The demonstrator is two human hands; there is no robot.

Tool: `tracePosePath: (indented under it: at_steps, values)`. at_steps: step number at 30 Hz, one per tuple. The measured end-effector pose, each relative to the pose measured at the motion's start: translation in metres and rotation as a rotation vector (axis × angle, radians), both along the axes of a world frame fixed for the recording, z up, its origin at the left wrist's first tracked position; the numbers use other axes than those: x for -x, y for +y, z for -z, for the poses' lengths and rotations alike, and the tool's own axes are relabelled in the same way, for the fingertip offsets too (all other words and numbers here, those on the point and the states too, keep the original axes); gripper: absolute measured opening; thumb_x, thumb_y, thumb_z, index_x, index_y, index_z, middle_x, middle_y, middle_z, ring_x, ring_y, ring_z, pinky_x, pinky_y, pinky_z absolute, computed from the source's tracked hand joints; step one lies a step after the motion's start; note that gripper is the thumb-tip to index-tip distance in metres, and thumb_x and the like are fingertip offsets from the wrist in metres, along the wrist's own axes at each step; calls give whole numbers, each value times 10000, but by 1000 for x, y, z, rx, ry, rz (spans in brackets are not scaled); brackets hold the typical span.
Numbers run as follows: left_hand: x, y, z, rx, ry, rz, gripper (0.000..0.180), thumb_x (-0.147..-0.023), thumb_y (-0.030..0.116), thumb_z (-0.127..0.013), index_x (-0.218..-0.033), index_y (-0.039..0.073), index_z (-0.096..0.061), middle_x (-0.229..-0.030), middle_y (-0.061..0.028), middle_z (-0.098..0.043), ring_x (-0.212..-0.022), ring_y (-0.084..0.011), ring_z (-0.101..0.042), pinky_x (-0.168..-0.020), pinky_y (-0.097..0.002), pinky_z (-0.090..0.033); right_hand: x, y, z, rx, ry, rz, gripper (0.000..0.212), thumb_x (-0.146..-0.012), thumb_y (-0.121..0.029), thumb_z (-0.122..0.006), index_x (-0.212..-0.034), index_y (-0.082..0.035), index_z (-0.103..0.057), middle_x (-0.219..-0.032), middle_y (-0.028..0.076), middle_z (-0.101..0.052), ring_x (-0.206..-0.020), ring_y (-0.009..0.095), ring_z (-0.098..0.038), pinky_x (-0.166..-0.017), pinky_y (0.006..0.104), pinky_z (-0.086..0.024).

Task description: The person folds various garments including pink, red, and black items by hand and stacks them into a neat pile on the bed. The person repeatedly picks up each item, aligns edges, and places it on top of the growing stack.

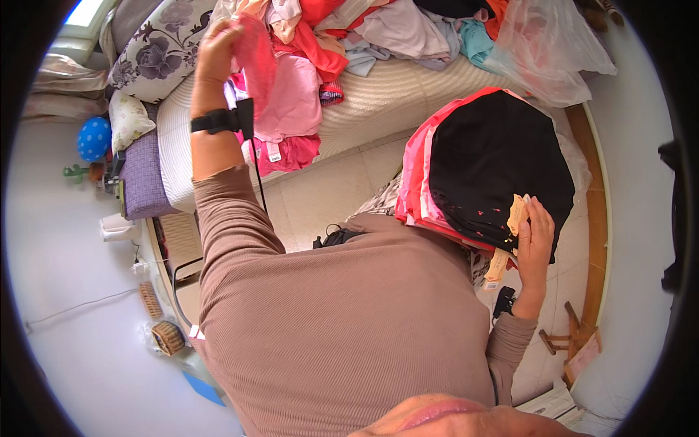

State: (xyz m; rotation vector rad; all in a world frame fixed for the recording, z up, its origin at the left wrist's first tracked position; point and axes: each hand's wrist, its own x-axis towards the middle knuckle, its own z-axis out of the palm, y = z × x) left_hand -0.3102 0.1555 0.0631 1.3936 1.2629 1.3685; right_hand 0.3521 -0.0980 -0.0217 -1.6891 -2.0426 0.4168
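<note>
My left hand [218,47] is raised over the pile on the bed, its fingers closed on a coral-pink garment [255,62] that is blurred by motion. Below it lie a light pink garment [291,98] and a hot pink one [291,153] with a white tag, at the bed's edge. At my right side is a stack of garments, pink and red layers [416,175] under a black garment [502,160]. My right hand [537,237] grips the near edge of this stack, fingers on the black cloth beside a tan paper tag [517,213]. A second tag [496,268] hangs just below.
A heap of mixed clothes [400,33] covers the far part of the cream bed cover [393,102]. A clear plastic bag [546,51] sits at the far right. A flowered pillow [160,51] and a purple cushion [145,171] are at the left. Tiled floor [349,178] shows between bed and me.
</note>
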Motion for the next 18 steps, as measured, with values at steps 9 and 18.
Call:
tracePosePath:
  at_steps: [9, 18]
  values:
    - [-7, 23, -135, -359, -402, 280, 224, -1012, 82, -537, -1171, -48, -626, -1169, -151, -694, -1099, -268, -660, -1030, -388, -470, 15, 11, -59, -40, 158, 12, 359, -983, -81, -622, -1330, 13, -609, -1415, 166, -598, -1307, 312, -565, -1099, 390, -432]
    - [-176, -38, -155, -372, -231, 347, 429, -1022, 202, -456, -1334, -84, -529, -1195, -260, -671, -1032, -296, -684, -923, -355, -533, 69, 69, -118, -264, 346, -164, 503, -910, -76, -695, -1391, -7, -563, -1396, 169, -601, -1294, 338, -558, -1085, 402, -441]
